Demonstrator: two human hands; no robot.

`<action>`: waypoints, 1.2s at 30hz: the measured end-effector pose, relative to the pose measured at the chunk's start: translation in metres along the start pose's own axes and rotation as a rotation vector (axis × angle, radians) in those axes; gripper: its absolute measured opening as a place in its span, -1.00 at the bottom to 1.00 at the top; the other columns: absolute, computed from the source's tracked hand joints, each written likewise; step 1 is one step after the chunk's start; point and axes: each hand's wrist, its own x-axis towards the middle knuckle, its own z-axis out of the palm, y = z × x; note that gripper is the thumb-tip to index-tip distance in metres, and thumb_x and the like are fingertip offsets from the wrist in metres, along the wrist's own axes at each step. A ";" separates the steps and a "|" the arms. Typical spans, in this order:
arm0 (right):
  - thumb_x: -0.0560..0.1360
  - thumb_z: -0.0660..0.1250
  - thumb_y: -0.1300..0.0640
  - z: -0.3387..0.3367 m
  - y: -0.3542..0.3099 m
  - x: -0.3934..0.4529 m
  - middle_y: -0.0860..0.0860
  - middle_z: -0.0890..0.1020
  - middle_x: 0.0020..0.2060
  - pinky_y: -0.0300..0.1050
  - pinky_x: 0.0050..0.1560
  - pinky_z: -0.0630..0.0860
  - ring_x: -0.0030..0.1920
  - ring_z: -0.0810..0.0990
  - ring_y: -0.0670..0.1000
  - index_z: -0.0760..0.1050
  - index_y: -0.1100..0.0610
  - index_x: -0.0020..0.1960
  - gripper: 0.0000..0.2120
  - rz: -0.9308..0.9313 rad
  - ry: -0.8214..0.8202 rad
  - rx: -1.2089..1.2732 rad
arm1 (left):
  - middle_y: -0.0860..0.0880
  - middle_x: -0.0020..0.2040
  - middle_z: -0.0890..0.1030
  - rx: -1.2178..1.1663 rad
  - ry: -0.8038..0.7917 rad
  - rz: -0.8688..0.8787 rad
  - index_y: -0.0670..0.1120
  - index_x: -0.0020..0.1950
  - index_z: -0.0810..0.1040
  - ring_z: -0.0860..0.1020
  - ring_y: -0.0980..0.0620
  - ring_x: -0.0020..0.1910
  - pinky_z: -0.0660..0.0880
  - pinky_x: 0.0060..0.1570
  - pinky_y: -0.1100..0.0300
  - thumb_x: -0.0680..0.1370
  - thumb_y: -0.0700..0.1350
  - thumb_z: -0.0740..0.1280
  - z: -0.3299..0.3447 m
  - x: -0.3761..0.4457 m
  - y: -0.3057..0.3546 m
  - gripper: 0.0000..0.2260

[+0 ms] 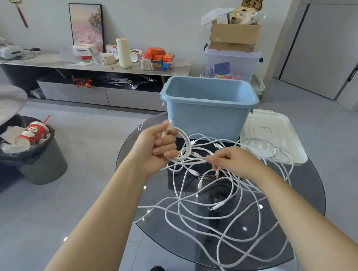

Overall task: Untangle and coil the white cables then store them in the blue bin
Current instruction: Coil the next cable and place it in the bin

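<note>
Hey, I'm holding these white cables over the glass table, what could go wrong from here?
1. The left hand grips a few loops while the right hand pinches a strand; pulling apart may tighten the white cables into knots.
2. One loop hangs past the near edge of the glass table and could drag others off.
3. A cable lies on the white lid, so tugging might shift it.

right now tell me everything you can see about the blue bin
The blue bin is a light blue, rectangular plastic tub with a rolled rim and slightly tapered walls. It stands upright and open, lid off, at the far edge of the round glass table; what shows of its inside looks empty. A white lid lies flat at its right, and the white cables lie in front.
</note>
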 end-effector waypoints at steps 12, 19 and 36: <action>0.21 0.34 -0.40 -0.014 0.014 0.003 0.05 0.48 -0.47 -0.12 -0.26 0.30 -0.42 0.38 -0.05 0.35 0.09 -0.47 -0.45 0.116 0.149 0.145 | 0.11 -0.68 0.19 0.177 0.006 -0.062 -0.18 -0.26 0.40 0.13 0.21 -0.76 -0.02 -0.62 0.32 0.49 -0.16 0.16 -0.013 -0.009 0.013 -0.84; 0.45 0.38 -0.09 -0.015 0.002 0.003 -0.17 0.41 -0.60 -0.20 -0.30 0.29 -0.47 0.39 -0.20 0.51 0.11 -0.32 -0.69 0.060 0.310 0.188 | 0.05 -0.63 0.31 0.493 0.099 -0.152 -0.21 -0.21 0.47 0.18 0.17 -0.72 0.02 -0.60 0.32 0.62 -0.14 0.12 -0.005 -0.005 0.003 -0.72; 0.50 0.11 -0.02 0.026 -0.049 -0.013 -0.04 0.56 -0.47 -0.17 -0.33 0.28 -0.49 0.45 0.10 0.56 0.00 -0.23 -0.71 -0.558 0.586 -0.567 | -0.09 -0.30 0.67 0.157 0.159 -0.091 -0.25 -0.07 0.54 0.63 0.03 -0.37 0.57 -0.23 0.17 0.67 -0.14 0.06 0.017 0.004 -0.024 -0.68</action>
